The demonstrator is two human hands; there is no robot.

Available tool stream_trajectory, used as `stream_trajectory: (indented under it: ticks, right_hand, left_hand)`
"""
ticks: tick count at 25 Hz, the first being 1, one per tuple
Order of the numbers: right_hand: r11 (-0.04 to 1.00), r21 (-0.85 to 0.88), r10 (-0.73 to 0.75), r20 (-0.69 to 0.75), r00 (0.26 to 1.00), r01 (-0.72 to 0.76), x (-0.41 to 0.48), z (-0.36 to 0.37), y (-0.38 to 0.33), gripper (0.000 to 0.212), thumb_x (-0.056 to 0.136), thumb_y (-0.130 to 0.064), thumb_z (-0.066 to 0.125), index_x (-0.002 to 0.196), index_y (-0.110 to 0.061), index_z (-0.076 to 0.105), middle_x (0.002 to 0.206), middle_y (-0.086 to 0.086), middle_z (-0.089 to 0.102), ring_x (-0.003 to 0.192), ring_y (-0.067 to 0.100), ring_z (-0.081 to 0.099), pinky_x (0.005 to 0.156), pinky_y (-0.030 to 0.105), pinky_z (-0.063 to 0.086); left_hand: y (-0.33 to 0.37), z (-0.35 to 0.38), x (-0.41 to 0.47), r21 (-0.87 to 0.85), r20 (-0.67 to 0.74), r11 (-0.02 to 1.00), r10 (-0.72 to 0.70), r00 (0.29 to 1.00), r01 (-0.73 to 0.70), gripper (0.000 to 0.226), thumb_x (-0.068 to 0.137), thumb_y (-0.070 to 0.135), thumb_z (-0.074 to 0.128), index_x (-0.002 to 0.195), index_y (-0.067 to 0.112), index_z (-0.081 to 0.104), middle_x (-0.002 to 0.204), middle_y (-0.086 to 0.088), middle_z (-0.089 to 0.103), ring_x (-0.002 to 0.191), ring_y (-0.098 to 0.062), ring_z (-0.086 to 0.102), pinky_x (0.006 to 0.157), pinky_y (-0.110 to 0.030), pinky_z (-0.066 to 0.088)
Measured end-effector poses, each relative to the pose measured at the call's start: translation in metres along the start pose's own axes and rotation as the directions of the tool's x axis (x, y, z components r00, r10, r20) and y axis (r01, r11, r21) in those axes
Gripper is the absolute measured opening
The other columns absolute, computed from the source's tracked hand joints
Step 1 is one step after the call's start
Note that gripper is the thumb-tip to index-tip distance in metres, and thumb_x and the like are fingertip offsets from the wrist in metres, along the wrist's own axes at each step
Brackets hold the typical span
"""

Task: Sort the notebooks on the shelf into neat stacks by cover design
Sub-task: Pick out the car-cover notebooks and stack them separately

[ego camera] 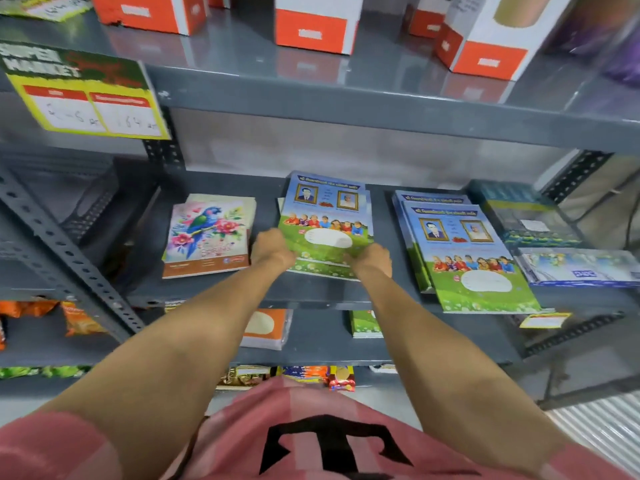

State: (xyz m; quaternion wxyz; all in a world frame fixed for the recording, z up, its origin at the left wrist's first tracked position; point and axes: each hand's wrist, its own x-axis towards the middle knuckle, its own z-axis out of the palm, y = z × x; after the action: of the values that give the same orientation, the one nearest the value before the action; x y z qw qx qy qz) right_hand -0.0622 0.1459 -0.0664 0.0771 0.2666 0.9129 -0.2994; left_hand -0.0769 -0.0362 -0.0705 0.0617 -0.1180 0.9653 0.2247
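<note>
**shelfwatcher:** Notebooks (325,223), head view, the only angle there is: they sit on the middle shelf (263,188) in three piles. The person's left hand (272,249) and right hand (369,259) are clamped on the near corners of the centre pile, one per side, fingers curled around the edges. My guess is that's squaring the pile up against the shelf's front edge, since a two-sided hold keeps the covers from fanning out.

**aisle9:** Makes sense. Why's the parrot-cover pile (207,237) off toward the left end?

**shelfwatcher:** Different design, so it gets its own spot, apart from the others. The pile toward the right (464,251) has the same blue-and-green children cover as the centre one, and it's skewed, top copy hanging over the front edge. I'd say those two want merging.

**aisle9:** Counts?

**shelfwatcher:** Piles: three. Designs: two. Parrot pile shows at least two books, right pile at least two, centre pile at least two. Exact copies I can't tell from here. Further right, two darker packs (530,216), probably not notebooks.
</note>
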Motion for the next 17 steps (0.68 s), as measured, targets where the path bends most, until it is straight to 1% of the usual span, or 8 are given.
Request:
stream_trajectory:
  ticks: [3,5,7,9,11,12,14,17]
  right_hand:
    - [0.986,0.169,-0.005,0.063,0.998,-0.006,0.002,-0.025,0.003,0.038,0.079,-0.027,0.074,0.105,-0.002,0.066,0.103,0.014,0.068,0.09,0.027,0.064,0.071,0.029,0.049]
    - [0.98,0.193,-0.046,-0.022,0.999,0.05,0.008,-0.049,0.004,0.029,0.085,-0.018,0.068,0.102,0.005,0.064,0.101,0.019,0.068,0.092,0.03,0.066,0.069,0.031,0.047]
    - [0.981,0.15,-0.096,-0.18,0.979,0.124,0.016,-0.079,0.008,0.019,0.087,-0.01,0.061,0.096,0.007,0.063,0.107,0.024,0.067,0.103,0.036,0.064,0.075,0.036,0.049]
    - [0.983,0.138,-0.072,-0.309,0.948,0.12,0.028,-0.111,0.023,0.017,0.086,-0.006,0.058,0.071,-0.001,0.054,0.102,0.026,0.065,0.102,0.037,0.064,0.071,0.039,0.046]
    - [0.987,0.149,0.002,-0.38,0.925,0.059,0.037,-0.138,0.049,0.037,0.088,-0.011,0.058,0.057,-0.009,0.038,0.089,0.021,0.059,0.098,0.035,0.065,0.065,0.033,0.04]
    - [0.988,0.148,0.031,-0.407,0.913,0.033,0.04,-0.15,0.068,0.036,0.089,-0.015,0.058,0.059,-0.008,0.04,0.089,0.02,0.057,0.1,0.036,0.064,0.065,0.034,0.041]
    - [0.994,0.089,0.092,-0.418,0.904,-0.06,0.043,-0.164,0.106,0.016,0.09,-0.014,0.057,0.085,0.002,0.059,0.107,0.024,0.061,0.108,0.039,0.061,0.079,0.043,0.048]
    - [0.975,-0.049,0.19,-0.337,0.922,-0.218,0.04,-0.164,0.153,0.035,0.088,-0.005,0.06,0.119,0.007,0.054,0.134,0.026,0.049,0.124,0.039,0.049,0.099,0.043,0.044]
  left_hand:
    - [0.007,-0.007,0.018,-0.277,-0.039,0.952,-0.144,0.989,0.128,0.034,0.077,0.031,0.073,0.097,0.003,0.072,0.104,-0.016,0.073,0.098,-0.032,0.07,0.082,-0.035,0.057]
    - [0.022,-0.008,0.021,-0.592,0.004,0.794,-0.17,0.985,0.14,0.03,0.077,0.02,0.075,0.1,0.002,0.071,0.105,-0.017,0.073,0.1,-0.031,0.069,0.087,-0.039,0.058]
    - [0.053,-0.004,0.012,-0.803,0.039,0.587,-0.115,0.993,0.099,0.03,0.081,0.012,0.073,0.109,0.0,0.068,0.097,-0.011,0.073,0.089,-0.029,0.07,0.075,-0.033,0.062]
    - [0.095,0.005,-0.009,-0.875,0.063,0.479,-0.031,0.998,0.07,0.033,0.085,0.006,0.069,0.117,-0.003,0.063,0.091,-0.004,0.067,0.077,-0.02,0.064,0.053,-0.017,0.057]
    - [0.131,0.021,-0.026,-0.885,0.113,0.458,0.031,0.993,0.086,0.037,0.085,0.004,0.069,0.12,-0.005,0.061,0.096,-0.01,0.069,0.076,-0.019,0.062,0.046,-0.013,0.051]
    - [0.148,0.031,-0.037,-0.879,0.157,0.465,0.065,0.985,0.109,0.039,0.083,0.003,0.071,0.12,-0.005,0.06,0.104,-0.015,0.069,0.079,-0.02,0.061,0.044,-0.013,0.051]
    - [0.17,0.05,-0.059,-0.846,0.244,0.513,0.124,0.962,0.148,0.045,0.08,0.001,0.074,0.121,-0.007,0.058,0.116,-0.024,0.066,0.085,-0.023,0.061,0.047,-0.017,0.054]
    - [0.186,0.074,-0.078,-0.747,0.328,0.652,0.194,0.925,0.128,0.053,0.077,0.005,0.078,0.124,-0.005,0.057,0.116,-0.023,0.066,0.089,-0.029,0.066,0.07,-0.036,0.061]
